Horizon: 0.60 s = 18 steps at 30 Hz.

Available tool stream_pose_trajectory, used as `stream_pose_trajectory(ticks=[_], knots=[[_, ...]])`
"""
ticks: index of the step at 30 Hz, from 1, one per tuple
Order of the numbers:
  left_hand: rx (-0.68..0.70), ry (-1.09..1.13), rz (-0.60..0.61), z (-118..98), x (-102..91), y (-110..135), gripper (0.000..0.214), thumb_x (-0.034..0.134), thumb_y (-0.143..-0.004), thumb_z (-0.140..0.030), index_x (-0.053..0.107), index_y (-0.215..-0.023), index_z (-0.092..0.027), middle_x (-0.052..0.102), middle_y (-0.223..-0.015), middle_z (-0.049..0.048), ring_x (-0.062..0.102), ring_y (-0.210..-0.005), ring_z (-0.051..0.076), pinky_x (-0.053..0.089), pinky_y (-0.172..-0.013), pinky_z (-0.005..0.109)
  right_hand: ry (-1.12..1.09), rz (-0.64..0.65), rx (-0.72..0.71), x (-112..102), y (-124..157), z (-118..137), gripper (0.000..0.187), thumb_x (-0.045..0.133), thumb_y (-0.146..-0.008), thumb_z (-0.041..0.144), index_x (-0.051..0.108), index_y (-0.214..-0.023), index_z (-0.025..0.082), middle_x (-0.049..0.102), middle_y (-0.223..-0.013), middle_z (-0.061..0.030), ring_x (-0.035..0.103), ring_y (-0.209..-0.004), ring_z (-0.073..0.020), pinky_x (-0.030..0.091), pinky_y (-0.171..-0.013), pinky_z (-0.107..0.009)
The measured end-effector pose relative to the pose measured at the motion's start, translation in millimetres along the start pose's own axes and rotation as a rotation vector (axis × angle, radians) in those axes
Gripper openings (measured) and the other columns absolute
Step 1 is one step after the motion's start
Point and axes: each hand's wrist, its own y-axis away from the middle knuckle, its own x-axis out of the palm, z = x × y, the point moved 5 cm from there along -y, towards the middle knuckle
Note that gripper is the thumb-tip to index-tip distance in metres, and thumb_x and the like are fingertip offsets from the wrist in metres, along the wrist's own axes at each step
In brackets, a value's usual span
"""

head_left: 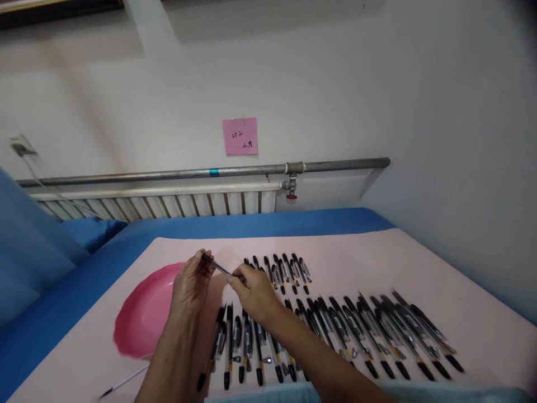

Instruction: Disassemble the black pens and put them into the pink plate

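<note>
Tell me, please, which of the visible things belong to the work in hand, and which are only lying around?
Belong to the work:
- pen, held by left hand and right hand
- pens laid in rows

Seem only around:
- pink bowl (perhaps used; I cannot tell)
- thin white stick
- pink note
- pipe

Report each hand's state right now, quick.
Left hand: closed, fingers pinching the black end of a pen.
Right hand: closed, fingers pinching the other end of the same pen.
</note>
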Motion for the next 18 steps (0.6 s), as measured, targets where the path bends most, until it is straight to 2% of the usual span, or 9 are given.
stream_pose_trajectory(ticks=[3, 5, 8, 11, 14, 18], knots=[[-0.018, -0.050, 0.087, 5.6, 9.5, 6.1, 0.009, 0.056, -0.076, -0.015, 0.063, -0.080, -0.012, 0.067, -0.074, 0.0063, 0.063, -0.068, 0.014, 0.051, -0.063, 0.024, -0.023, -0.011, 0.018, -6.5, -4.0, -1.0, 0.015, 0.050, -0.078, 0.027, 0.059, -0.070, 0.017, 0.059, -0.062, 0.0011, 0.050, -0.059, -0.0101, 0.034, -0.055, -0.020], [0.012, -0.064, 0.102, 2.8, 10.6, 7.8, 0.009, 0.057, -0.075, -0.015, 0.062, -0.081, -0.012, 0.065, -0.070, 0.0055, 0.063, -0.066, 0.014, 0.051, -0.062, 0.026, -0.077, -0.030, 0.026, -18.8, -8.9, -3.1, 0.020, 0.048, -0.079, 0.031, 0.060, -0.071, 0.017, 0.059, -0.063, 0.0009, 0.050, -0.060, -0.0105, 0.036, -0.057, -0.020], [0.071, -0.049, 0.093, -8.6, 5.3, 4.8, 0.012, 0.060, -0.072, -0.018, 0.061, -0.082, -0.013, 0.059, -0.061, 0.0006, 0.056, -0.052, 0.010, 0.048, -0.051, 0.023, -0.153, -0.186, 0.097, -48.5, -17.3, -15.1, 0.022, 0.047, -0.078, 0.033, 0.061, -0.077, 0.017, 0.061, -0.069, 0.0002, 0.053, -0.065, -0.0124, 0.039, -0.061, -0.022], [0.050, -0.089, 0.133, -13.4, 1.1, 0.2, 0.020, 0.064, -0.067, -0.021, 0.061, -0.084, -0.012, 0.052, -0.058, -0.0026, 0.043, -0.041, 0.004, 0.033, -0.036, 0.015, -0.089, -0.266, 0.132, -65.0, -22.8, -29.7, 0.017, 0.047, -0.076, 0.028, 0.061, -0.075, 0.018, 0.062, -0.072, -0.0001, 0.054, -0.067, -0.0133, 0.039, -0.063, -0.023], [0.008, -0.161, 0.145, -8.9, -0.4, -1.2, 0.024, 0.066, -0.065, -0.023, 0.060, -0.086, -0.012, 0.050, -0.058, -0.0027, 0.039, -0.040, 0.003, 0.025, -0.032, 0.014, 0.125, -0.137, 0.037, -54.5, -24.4, -35.3, 0.014, 0.047, -0.075, 0.019, 0.061, -0.072, 0.018, 0.062, -0.076, -0.0010, 0.054, -0.072, -0.0132, 0.038, -0.067, -0.023], [-0.017, -0.207, 0.143, -1.2, 0.8, 0.8, 0.026, 0.066, -0.064, -0.025, 0.059, -0.085, -0.011, 0.050, -0.059, -0.0017, 0.040, -0.041, 0.004, 0.025, -0.033, 0.014, 0.411, 0.069, -0.037, -28.5, -19.6, -37.1, 0.017, 0.045, -0.078, 0.014, 0.062, -0.079, 0.018, 0.060, -0.080, -0.0026, 0.053, -0.076, -0.0124, 0.036, -0.069, -0.022]])
